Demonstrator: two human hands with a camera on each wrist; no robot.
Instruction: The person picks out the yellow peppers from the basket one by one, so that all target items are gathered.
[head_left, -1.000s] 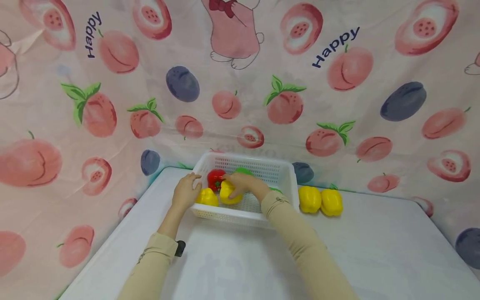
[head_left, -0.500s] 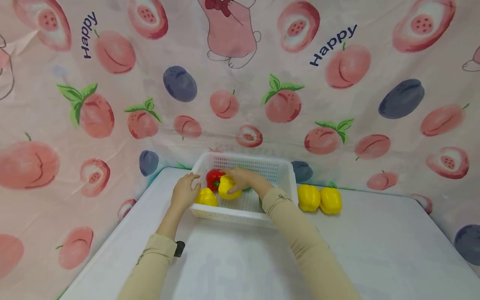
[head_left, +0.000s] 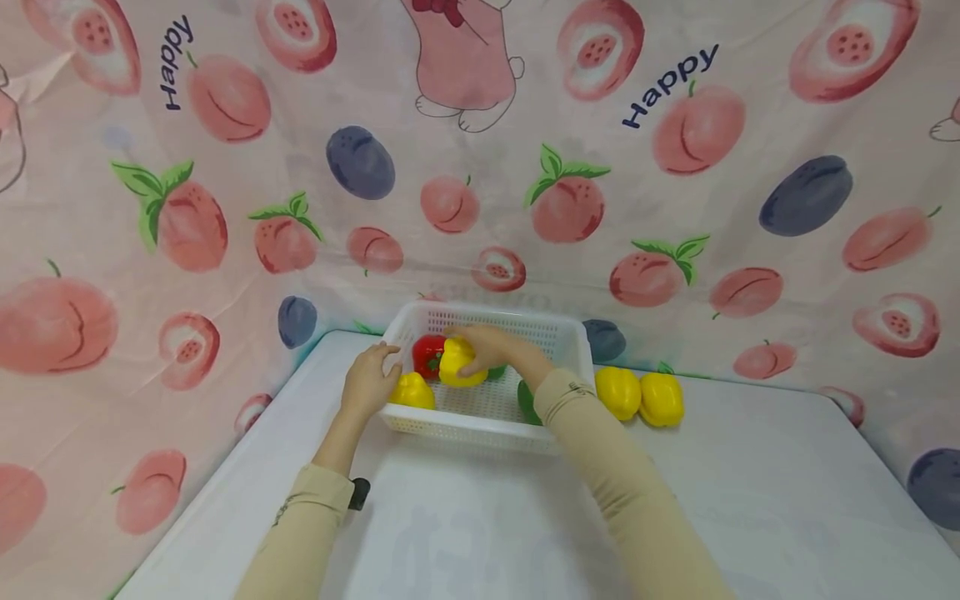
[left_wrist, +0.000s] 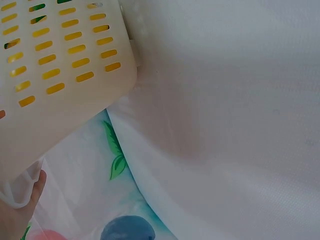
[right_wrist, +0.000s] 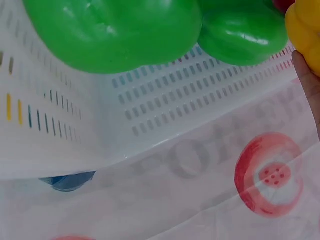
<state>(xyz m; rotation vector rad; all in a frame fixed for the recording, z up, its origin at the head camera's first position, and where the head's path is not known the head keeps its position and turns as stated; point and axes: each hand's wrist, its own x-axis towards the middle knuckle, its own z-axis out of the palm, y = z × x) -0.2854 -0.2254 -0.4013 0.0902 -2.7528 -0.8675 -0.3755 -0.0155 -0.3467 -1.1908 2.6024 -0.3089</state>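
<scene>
My right hand (head_left: 491, 346) holds a yellow bell pepper (head_left: 454, 367) inside a white perforated plastic basket (head_left: 480, 430), thumb on the near side. The same pepper (right_wrist: 306, 35) shows at the right edge of the right wrist view, with a fingertip against it. My left hand (head_left: 366, 380) grips the basket's left rim; the left wrist view shows part of that hand (left_wrist: 20, 210) at the rim. A second yellow pepper (head_left: 414, 393) sits in the basket's near left corner. Behind it lies a red pepper (head_left: 425, 353). Green peppers (right_wrist: 115, 37) lie in the right part, partly hidden by my right arm.
Two yellow bell peppers, one (head_left: 617, 393) beside the other (head_left: 662, 402), stand on the white table (head_left: 780, 483) just right of the basket. A fruit-printed cloth (head_left: 480, 192) hangs behind and at the left, close to the basket's back.
My right hand has raised the yellow pepper a little, and my right forearm has shifted right, uncovering more of a green pepper. My left hand stays on the rim.
</scene>
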